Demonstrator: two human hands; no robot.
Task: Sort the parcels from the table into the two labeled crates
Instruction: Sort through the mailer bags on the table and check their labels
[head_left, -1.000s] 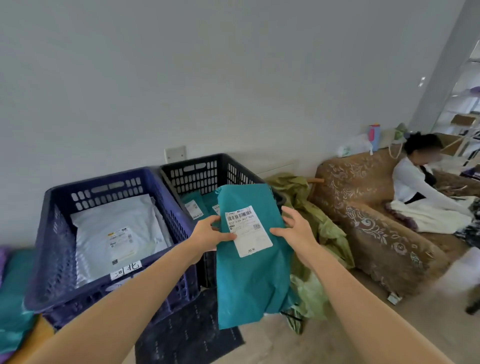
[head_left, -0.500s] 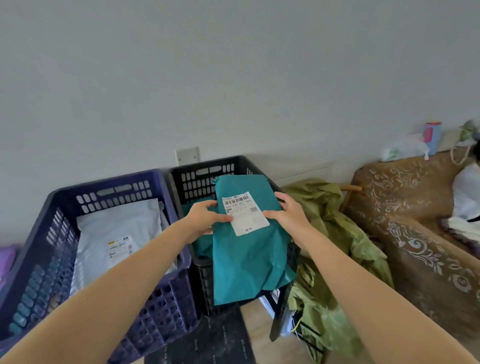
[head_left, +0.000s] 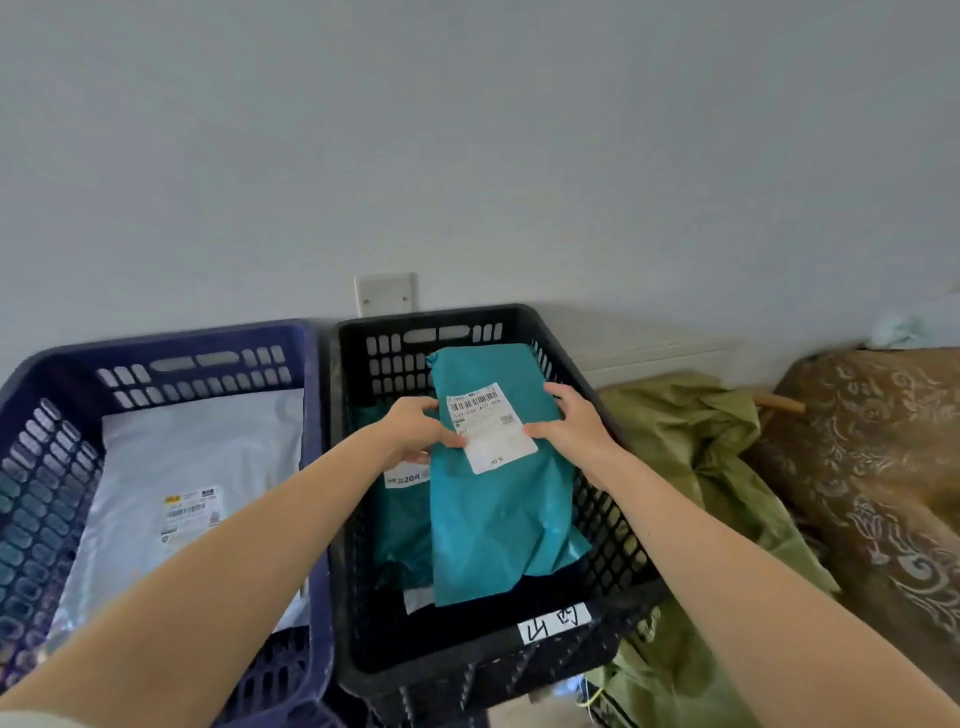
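Plain pale wall behind, with a white wall plate (head_left: 385, 294) low down. Two crates sit side by side against it: a blue crate (head_left: 156, 342) on the left and a black crate (head_left: 387, 364) on the right, their long sides touching. From my feed, both bare hands are inside the black crate, holding a teal parcel (head_left: 506, 525). It is over the crate's right half, lengthwise, its top end near the far wall and its bottom end close to the near rim. I cannot tell whether the bottom end rests on anything. The left hand (head_left: 415, 430) pinches the parcel's left edge, thumb on the white shipping label (head_left: 493, 427) and fingers tucked behind. The right hand (head_left: 574, 426) grips the right edge, thumb at the label's right side and fingers curled round the edge. A second teal parcel (head_left: 400, 525) lies underneath, along the crate's left wall. A handwritten tag (head_left: 555, 623) is stuck on the near rim of the black crate. A large silver-grey parcel (head_left: 208, 457) fills the blue crate, label up. An olive-green sack (head_left: 691, 467) is slumped against the black crate's right side, with a brown patterned sofa (head_left: 872, 467) beyond it.
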